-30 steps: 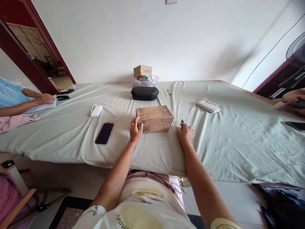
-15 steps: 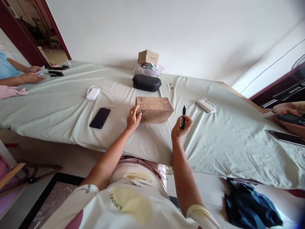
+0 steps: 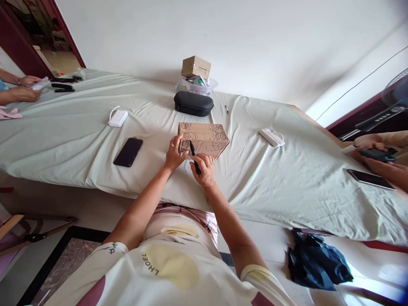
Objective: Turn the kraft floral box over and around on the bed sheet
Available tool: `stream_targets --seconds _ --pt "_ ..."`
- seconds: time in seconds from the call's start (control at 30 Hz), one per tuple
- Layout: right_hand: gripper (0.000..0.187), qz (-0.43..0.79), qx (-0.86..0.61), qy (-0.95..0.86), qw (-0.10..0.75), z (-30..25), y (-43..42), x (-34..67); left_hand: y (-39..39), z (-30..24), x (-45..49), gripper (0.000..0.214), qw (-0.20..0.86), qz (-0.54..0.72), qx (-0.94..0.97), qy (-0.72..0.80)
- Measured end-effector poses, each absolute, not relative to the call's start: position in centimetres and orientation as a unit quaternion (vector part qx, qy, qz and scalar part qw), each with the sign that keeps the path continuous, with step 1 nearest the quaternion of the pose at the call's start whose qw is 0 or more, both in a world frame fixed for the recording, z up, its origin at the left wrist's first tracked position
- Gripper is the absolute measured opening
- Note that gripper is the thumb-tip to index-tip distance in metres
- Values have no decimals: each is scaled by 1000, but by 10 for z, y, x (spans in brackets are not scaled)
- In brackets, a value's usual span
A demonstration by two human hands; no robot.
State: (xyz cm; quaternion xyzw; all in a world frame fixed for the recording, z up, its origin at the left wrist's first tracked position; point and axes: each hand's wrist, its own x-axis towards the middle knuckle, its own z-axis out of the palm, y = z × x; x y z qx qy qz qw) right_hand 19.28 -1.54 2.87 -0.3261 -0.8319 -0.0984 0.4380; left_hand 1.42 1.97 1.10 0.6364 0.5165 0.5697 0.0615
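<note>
A brown cardboard box (image 3: 204,132) with dark curly line drawings on its top and front side lies on the cloth-covered table in front of me. My left hand (image 3: 174,154) grips the box's left end, fingers on the top edge and thumb at the front. Between the fingers of my right hand (image 3: 204,170) is a black marker (image 3: 194,154), pointing up and away. Its tip is over the box near the long front edge; whether it touches the cardboard I cannot tell. My right fingers cover part of the box's lower front.
Behind the box lie a black case (image 3: 194,103), a plastic tub (image 3: 196,86) with a small carton (image 3: 196,66) on top, and a pen (image 3: 227,109). A phone (image 3: 128,152) and white power banks (image 3: 118,118) flank it. Other people's hands (image 3: 379,151) are at both table ends.
My right hand has moved left with the marker, from beside the box to its front, and the tip is now over the cardboard. My left hand stays on the box's left end.
</note>
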Motion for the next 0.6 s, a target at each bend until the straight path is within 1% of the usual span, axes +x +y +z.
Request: stream_targets --seconds 0.07,0.2,0.43,0.5,0.6 --pt "22 -103 -321 -833 438 29 -17 193 21 9 13 73 55 567 645 510" --pt "18 -93 -306 -858 403 27 -20 190 22 5 12 75 49 567 652 501" --pt "26 -76 -241 -883 395 26 -15 186 25 -2 13 87 76 558 643 519" --pt "28 -84 -251 -864 429 23 -13 189 25 -4 13 91 91 564 635 520" --pt "27 -109 -293 -786 533 23 -8 202 25 -7 13 91 118 569 621 525"
